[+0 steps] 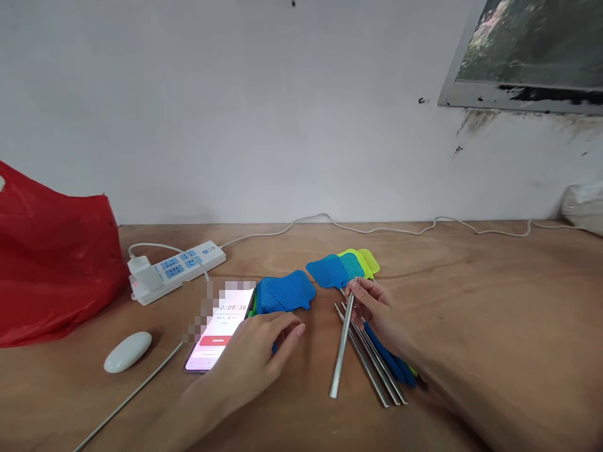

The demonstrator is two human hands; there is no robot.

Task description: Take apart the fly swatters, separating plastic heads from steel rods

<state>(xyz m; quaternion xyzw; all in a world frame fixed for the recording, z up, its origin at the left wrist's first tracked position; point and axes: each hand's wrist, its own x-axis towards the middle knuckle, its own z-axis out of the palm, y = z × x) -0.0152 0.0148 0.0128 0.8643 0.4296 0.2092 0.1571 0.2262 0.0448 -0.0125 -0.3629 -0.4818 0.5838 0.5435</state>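
Wooden table (494, 295), frame ctr: R hand (377, 311) pinches upper end of metal rod (342, 342); L hand (257, 361), fingers loosely spread, rests flat by blue swatter (285, 292) & phone (221, 333).

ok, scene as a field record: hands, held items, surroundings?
left: left hand open, flat, beside lit smartphone and blue mesh swatter heads
right: right hand pinching top of silver metal tube
near: loose silver tubes, blue handles
surface: brown wooden table
rest: white power strip, red plastic bag
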